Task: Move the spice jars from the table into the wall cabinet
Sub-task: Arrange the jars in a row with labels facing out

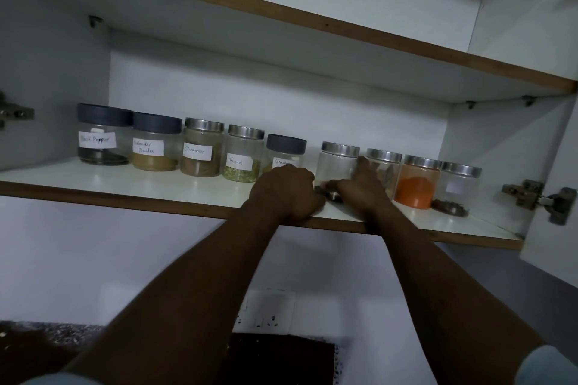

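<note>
The wall cabinet (pixel 488 141) is standing open, and nine spice jars are sitting in one row on its lower shelf (pixel 125 187). Both hands are reaching up to the clear jar (pixel 336 166) with a steel lid, which is standing upright near the middle of the row, close to the front edge of the shelf.

The right hand (pixel 359 187) is lying against the right side of this jar. Its fingers (pixel 362 164) are curling around the glass, and one is pointing up toward the lid. The left hand (pixel 284 194) is resting on the shelf edge just beside the jar's base. Its fingers are curled in tightly, but I cannot tell if they are really gripping the jar or only touching it.

To the left, five jars are standing side by side:
- the Black Pepper jar (pixel 101 137)
- the Coriander Powder jar (pixel 154 144)
- the Cinnamon jar (pixel 201 150)
- the Fennel jar (pixel 244 155)
- a dark-lidded jar (pixel 285 150), whose label the left hand is partly hiding

To the right, three steel-lidded jars are standing:
- a jar with dry leaves (pixel 387 169), touching the right hand
- an orange powder jar (pixel 417 181)
- the last jar (pixel 458 187), with something dark at its bottom

An upper shelf (pixel 281 12) is running above. A metal hinge (pixel 531 197) is showing on the right wall, and a wall socket (pixel 266 312) is showing below the cabinet.
</note>
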The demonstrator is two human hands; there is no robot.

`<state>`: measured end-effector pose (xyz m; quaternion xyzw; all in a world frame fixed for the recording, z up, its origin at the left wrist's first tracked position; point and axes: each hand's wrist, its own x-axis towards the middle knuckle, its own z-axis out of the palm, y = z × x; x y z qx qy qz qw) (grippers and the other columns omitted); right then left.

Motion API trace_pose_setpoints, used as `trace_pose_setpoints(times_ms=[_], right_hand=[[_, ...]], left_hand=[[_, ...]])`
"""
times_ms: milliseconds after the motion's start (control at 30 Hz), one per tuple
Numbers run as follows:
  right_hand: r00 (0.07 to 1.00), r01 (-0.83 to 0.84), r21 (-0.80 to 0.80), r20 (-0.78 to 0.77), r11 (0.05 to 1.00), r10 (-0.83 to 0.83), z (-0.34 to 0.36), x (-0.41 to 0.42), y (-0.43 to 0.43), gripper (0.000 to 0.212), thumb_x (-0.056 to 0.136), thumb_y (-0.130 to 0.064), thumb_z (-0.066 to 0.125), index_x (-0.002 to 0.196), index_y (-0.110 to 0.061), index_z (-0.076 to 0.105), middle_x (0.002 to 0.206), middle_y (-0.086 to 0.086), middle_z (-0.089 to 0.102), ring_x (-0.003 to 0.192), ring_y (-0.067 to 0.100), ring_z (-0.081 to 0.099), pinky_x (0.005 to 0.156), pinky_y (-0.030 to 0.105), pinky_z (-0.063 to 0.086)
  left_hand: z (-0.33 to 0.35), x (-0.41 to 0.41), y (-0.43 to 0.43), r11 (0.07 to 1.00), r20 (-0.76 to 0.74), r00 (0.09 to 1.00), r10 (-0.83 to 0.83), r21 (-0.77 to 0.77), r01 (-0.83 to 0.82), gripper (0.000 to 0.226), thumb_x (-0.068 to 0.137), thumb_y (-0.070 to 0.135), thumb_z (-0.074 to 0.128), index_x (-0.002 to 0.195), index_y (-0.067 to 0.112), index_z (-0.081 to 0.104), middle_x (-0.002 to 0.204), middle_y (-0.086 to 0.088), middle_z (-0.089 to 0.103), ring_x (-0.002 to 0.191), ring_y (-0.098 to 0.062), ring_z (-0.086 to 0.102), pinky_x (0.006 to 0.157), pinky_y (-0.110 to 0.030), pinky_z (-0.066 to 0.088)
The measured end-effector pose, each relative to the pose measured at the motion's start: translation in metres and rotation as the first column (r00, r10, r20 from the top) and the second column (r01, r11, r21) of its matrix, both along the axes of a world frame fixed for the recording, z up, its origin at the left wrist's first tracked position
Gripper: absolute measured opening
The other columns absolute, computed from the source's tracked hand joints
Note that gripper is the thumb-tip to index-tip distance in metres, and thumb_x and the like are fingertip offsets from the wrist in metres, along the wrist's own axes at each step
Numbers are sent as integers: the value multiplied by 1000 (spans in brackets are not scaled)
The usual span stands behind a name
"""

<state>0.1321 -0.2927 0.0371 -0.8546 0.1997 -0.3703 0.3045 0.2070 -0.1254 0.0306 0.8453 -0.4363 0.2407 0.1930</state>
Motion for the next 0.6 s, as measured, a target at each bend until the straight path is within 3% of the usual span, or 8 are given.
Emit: trace_pose_setpoints(times_ms=[100, 233, 300, 433, 500, 600], right_hand=[[1000, -29, 40, 11, 999, 29, 0, -2, -3, 81, 69, -32, 85, 136, -16, 42, 124, 6, 62, 103, 23, 63, 88, 46, 57], [999, 46, -59, -24, 997, -48, 0, 0, 2, 93, 59, -58, 91, 130, -17, 46, 120, 3, 61, 106, 24, 61, 88, 43, 55], [997, 29, -33, -70, 999, -31, 2, 3, 2, 104, 59, -57, 91, 140, -15, 41, 128, 5, 60, 114, 27, 60, 95, 47, 54], [992, -56, 80, -111, 995, 64, 5, 4, -3, 107, 64, -35, 88, 152, -16, 30, 136, 10, 58, 118, 30, 60, 100, 49, 53], [992, -41, 52, -120, 998, 47, 6, 4, -1, 113, 57, -45, 86, 151, -16, 31, 134, 8, 58, 118, 30, 59, 99, 49, 53], [989, 7, -29, -148, 1000, -12, 5, 7, 1, 111, 58, -57, 88, 146, -15, 33, 130, 6, 59, 117, 28, 58, 95, 41, 52]], left_hand=[[-2, 0, -1, 999, 4, 999, 32, -20, -31, 61, 85, 64, 51, 128, 23, 67, 128, -7, 68, 115, -28, 63, 91, -40, 52], [-1, 2, -2, 1000, -19, 1000, 14, -11, -14, 56, 84, 62, 51, 123, 26, 68, 121, -5, 70, 108, -26, 64, 88, -40, 55], [-1, 3, -2, 1000, -24, 1000, 17, 5, -16, 55, 84, 61, 50, 122, 25, 68, 119, -4, 71, 107, -25, 64, 87, -39, 54], [0, 3, -3, 998, -39, 999, 29, 50, -27, 51, 86, 61, 51, 113, 22, 69, 113, -4, 71, 102, -24, 64, 77, -34, 49], [1, 3, -3, 997, -52, 998, 26, 69, -23, 45, 88, 60, 50, 104, 22, 68, 108, -5, 71, 97, -24, 64, 76, -34, 48], [3, 0, -2, 996, -63, 998, 31, 89, -26, 45, 89, 58, 48, 105, 22, 70, 107, -5, 71, 97, -24, 65, 80, -36, 52]])
